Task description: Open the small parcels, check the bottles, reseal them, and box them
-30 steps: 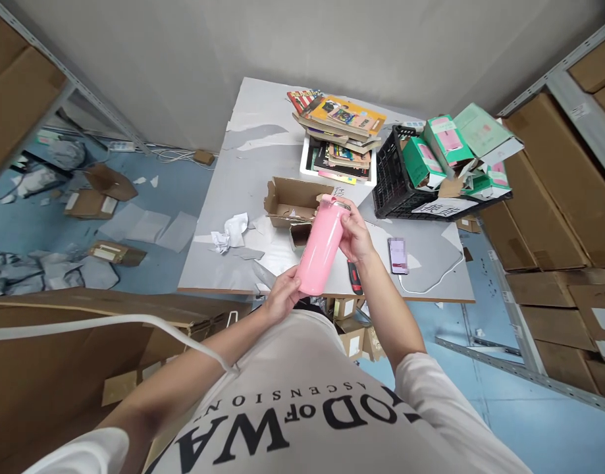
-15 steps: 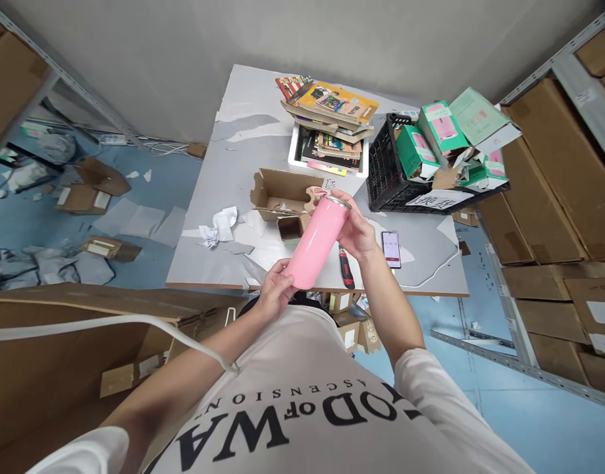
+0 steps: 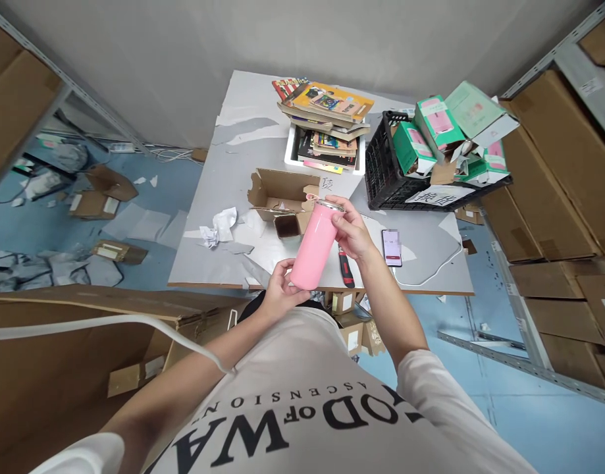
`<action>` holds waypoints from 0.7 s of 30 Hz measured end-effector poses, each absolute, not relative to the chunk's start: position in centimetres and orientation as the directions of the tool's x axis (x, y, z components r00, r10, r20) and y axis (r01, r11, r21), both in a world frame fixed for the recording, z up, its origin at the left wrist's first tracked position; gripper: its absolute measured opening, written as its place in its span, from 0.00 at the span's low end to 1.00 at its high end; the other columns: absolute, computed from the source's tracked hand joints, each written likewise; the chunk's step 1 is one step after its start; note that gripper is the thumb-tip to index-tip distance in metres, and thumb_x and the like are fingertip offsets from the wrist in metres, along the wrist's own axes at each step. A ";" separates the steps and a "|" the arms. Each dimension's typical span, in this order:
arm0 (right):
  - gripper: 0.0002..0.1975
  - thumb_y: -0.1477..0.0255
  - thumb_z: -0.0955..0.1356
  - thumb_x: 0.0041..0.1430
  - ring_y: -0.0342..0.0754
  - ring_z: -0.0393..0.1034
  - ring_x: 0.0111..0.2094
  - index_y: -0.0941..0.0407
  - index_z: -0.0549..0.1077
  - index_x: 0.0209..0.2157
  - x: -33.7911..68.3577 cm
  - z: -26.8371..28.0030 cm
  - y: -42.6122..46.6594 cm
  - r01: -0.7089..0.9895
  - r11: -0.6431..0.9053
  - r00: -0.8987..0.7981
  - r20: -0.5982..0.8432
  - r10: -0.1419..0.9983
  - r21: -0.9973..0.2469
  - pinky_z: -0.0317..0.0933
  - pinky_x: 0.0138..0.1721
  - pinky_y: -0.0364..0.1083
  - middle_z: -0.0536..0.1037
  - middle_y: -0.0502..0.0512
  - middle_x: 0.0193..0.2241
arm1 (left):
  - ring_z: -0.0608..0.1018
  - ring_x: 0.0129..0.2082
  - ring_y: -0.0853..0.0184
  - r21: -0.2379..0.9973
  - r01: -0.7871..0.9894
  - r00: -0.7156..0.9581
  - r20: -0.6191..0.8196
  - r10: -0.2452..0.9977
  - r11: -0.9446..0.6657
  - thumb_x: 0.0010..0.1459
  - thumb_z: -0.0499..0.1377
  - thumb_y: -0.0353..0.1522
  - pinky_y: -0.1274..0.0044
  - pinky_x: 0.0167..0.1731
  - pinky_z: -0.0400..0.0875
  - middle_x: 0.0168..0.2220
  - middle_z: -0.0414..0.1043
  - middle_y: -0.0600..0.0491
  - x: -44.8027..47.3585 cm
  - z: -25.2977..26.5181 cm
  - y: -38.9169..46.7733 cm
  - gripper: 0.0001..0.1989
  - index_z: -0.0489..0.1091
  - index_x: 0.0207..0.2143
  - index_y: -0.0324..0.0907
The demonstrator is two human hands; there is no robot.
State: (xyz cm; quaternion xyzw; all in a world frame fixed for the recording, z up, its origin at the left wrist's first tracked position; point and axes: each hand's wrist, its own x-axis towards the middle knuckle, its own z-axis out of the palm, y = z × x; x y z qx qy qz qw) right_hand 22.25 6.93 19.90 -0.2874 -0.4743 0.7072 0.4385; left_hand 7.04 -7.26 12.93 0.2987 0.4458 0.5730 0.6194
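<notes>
A pink tumbler (image 3: 314, 249) with a silver rim is held tilted in front of me, above the table's near edge. My right hand (image 3: 352, 230) wraps its upper end near the rim. Around the base curls my left hand (image 3: 282, 289), fingers and thumb against the bottom. Part of a pink strap shows behind the rim. Just beyond the tumbler stand an opened cardboard box (image 3: 283, 191) and a small brown carton (image 3: 288, 226) with a dark opening. A red and black utility knife (image 3: 346, 268) lies below my right hand.
A white bin (image 3: 291, 150) piled with books and a black crate (image 3: 381, 172) of green boxes stand at the back. A phone (image 3: 392, 248) with a white cable lies at the right; crumpled paper (image 3: 225, 224) lies at the left. Shelves of cartons (image 3: 553, 164) flank the table.
The tumbler has turned a little more upright, its rim shifting left. My left hand has slid further under its base, and my right hand moved slightly left with the rim.
</notes>
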 end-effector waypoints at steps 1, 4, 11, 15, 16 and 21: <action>0.25 0.55 0.74 0.45 0.53 0.69 0.50 0.48 0.68 0.43 22.2 20.0 6.9 -0.345 -0.165 -0.443 0.006 0.897 -0.924 0.69 0.43 0.52 0.75 0.53 0.48 | 0.72 0.41 0.68 0.901 -0.404 -0.087 -0.210 0.974 0.158 0.32 0.73 0.33 0.78 0.38 0.71 0.47 0.65 0.51 7.0 13.0 -7.2 0.34 0.64 0.44 0.44; 0.28 0.53 0.74 0.44 0.54 0.67 0.52 0.47 0.68 0.45 22.1 20.1 6.8 -0.361 -0.159 -0.433 0.014 0.901 -0.919 0.68 0.45 0.53 0.73 0.53 0.51 | 0.72 0.42 0.68 0.908 -0.388 -0.138 -0.227 0.964 0.158 0.35 0.72 0.32 0.78 0.40 0.70 0.43 0.67 0.52 6.8 13.4 -7.3 0.29 0.65 0.42 0.43; 0.28 0.52 0.72 0.48 0.52 0.70 0.49 0.47 0.67 0.48 21.8 19.7 6.8 -0.406 -0.208 -0.518 0.037 0.855 -0.890 0.67 0.47 0.54 0.74 0.53 0.49 | 0.77 0.42 0.55 0.633 -0.671 0.191 -0.357 0.915 0.387 0.48 0.60 0.45 0.63 0.42 0.71 0.43 0.75 0.45 6.0 14.2 -8.1 0.26 0.68 0.46 0.39; 0.23 0.56 0.72 0.51 0.49 0.72 0.44 0.48 0.69 0.47 21.2 19.1 6.9 -0.381 -0.188 -0.477 0.018 0.879 -0.905 0.68 0.45 0.51 0.76 0.51 0.46 | 0.77 0.43 0.54 0.593 -0.672 0.248 -0.385 0.889 0.444 0.49 0.60 0.45 0.62 0.45 0.70 0.44 0.75 0.43 5.6 14.1 -8.2 0.26 0.68 0.46 0.37; 0.23 0.56 0.72 0.51 0.49 0.72 0.43 0.48 0.69 0.47 21.0 19.1 6.9 -0.376 -0.185 -0.466 0.013 0.885 -0.908 0.68 0.44 0.50 0.76 0.51 0.46 | 0.77 0.44 0.54 0.601 -0.669 0.235 -0.388 0.891 0.438 0.49 0.61 0.46 0.63 0.45 0.70 0.44 0.74 0.43 5.5 14.0 -8.1 0.27 0.68 0.47 0.37; 0.23 0.57 0.73 0.49 0.49 0.72 0.42 0.47 0.70 0.46 20.2 19.4 7.0 -0.335 -0.187 -0.435 -0.024 0.900 -0.924 0.70 0.40 0.50 0.76 0.51 0.45 | 0.74 0.45 0.61 0.774 -0.557 0.069 -0.318 0.945 0.301 0.39 0.71 0.42 0.71 0.43 0.71 0.47 0.70 0.47 4.6 13.6 -7.9 0.34 0.65 0.48 0.42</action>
